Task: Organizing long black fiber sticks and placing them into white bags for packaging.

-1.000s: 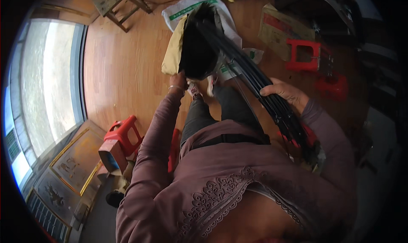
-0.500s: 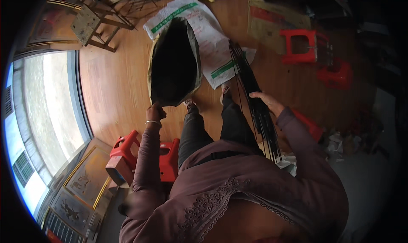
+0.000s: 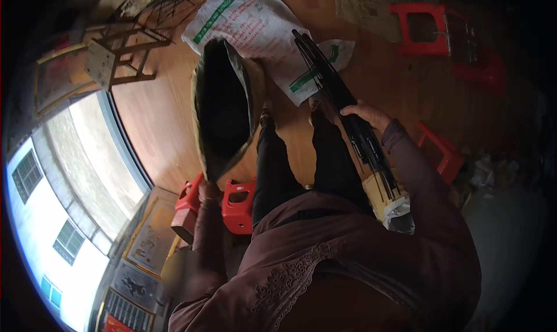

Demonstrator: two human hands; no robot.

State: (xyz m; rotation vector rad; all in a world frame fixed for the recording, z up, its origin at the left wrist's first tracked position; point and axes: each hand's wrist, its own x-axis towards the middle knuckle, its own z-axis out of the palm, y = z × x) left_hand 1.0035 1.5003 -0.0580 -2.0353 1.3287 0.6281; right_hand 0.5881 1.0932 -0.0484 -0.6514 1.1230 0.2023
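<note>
My left hand (image 3: pixel 209 191) is closed on the lower edge of a tan sack (image 3: pixel 200 132), partly in shadow. The sack's long mouth gapes upward and its inside is dark. My right hand (image 3: pixel 371 115) wraps round a bundle of thin black rods (image 3: pixel 332 87), thumb on top, at my right leg. The rods slant from the far end near the white sack down toward my right hip. By their near ends is a tan object (image 3: pixel 374 191) with a white plastic bag (image 3: pixel 400 217) beside it.
A printed white sack (image 3: pixel 252 21) lies flat ahead of my feet. Red plastic stools (image 3: pixel 238 207) stand at lower left, with another red stool (image 3: pixel 420 33) at upper right. A wooden stool (image 3: pixel 107 59) is at the left, near the bright doorway (image 3: pixel 75 163).
My left hand has moved down and nearer to me, drawing the sack along; the sack's mouth has narrowed. The rods stay in my right hand. The whole view has shifted a little.
</note>
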